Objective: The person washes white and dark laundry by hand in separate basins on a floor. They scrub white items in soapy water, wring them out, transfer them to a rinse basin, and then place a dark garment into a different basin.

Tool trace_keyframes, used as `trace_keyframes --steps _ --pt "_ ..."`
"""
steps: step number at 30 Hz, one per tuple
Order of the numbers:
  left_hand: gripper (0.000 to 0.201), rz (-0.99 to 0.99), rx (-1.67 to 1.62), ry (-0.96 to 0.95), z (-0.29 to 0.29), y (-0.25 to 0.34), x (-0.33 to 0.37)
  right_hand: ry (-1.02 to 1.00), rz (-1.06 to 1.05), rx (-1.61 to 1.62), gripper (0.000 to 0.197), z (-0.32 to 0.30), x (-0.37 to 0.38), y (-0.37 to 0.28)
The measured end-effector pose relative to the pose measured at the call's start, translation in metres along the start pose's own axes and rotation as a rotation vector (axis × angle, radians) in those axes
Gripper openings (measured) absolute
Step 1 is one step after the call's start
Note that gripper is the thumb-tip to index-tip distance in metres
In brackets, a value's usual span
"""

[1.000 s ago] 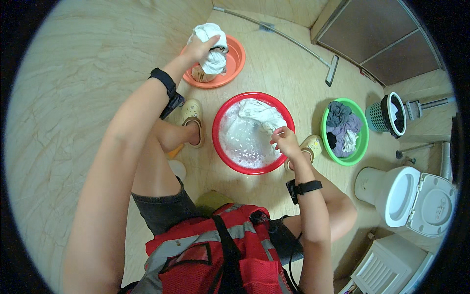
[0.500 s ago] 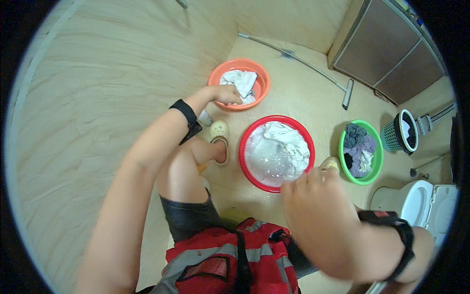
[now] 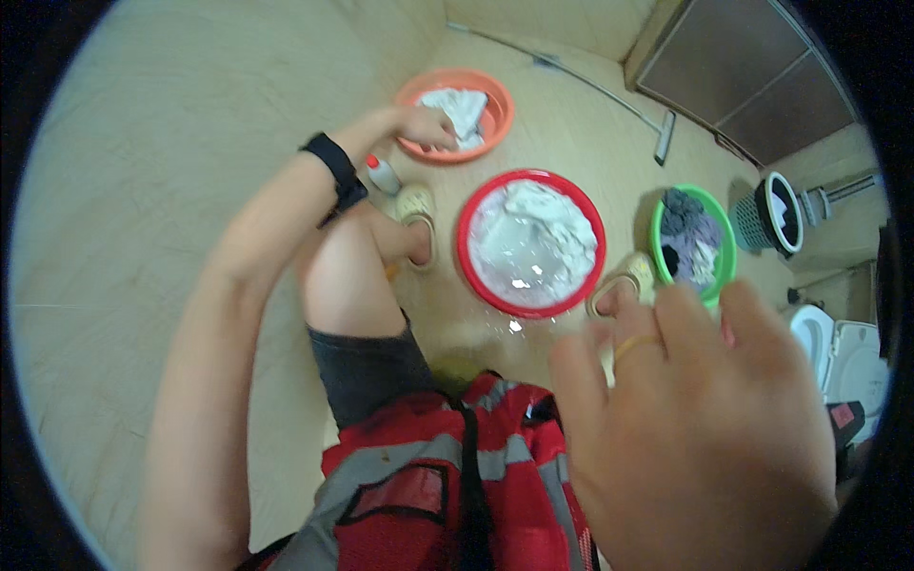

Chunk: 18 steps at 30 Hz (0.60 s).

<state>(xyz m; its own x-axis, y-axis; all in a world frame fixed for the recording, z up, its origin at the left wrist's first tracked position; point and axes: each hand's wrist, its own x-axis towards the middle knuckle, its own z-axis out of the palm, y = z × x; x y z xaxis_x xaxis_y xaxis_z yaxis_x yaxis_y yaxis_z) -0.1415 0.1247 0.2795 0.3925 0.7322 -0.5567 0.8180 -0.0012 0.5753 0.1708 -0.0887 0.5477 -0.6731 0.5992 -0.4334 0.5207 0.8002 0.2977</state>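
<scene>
My left hand is held over the near left rim of an orange basin. Its fingers are curled in; whatever they may hold is hidden. White cloth lies in that basin beside the hand. Close to the camera, my right hand is raised, slightly blurred, fingers apart and holding nothing, with a ring on one finger. A red basin stands between my feet, with sudsy water and a soaked white garment along its far and right side.
A green basin of grey, purple and white clothes stands right. Behind it are a basket and a toilet. A white bottle with a red cap stands by my left foot. A long-handled squeegee lies across the far floor.
My right hand has come nearer the camera, its fingers spreading. My left hand stays by the orange basin, fingers curled. The view has tilted, so the basins sit higher in it.
</scene>
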Motion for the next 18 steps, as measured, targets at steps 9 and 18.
trace_keyframes --steps 9,18 --pt "0.041 0.011 0.018 -0.028 0.040 0.012 0.022 -0.040 -0.330 0.177 0.029 0.029 0.023 0.016" --pt "0.036 0.121 0.181 -0.045 0.213 -0.028 0.109 -0.601 0.041 0.698 0.047 0.368 0.202 0.035"
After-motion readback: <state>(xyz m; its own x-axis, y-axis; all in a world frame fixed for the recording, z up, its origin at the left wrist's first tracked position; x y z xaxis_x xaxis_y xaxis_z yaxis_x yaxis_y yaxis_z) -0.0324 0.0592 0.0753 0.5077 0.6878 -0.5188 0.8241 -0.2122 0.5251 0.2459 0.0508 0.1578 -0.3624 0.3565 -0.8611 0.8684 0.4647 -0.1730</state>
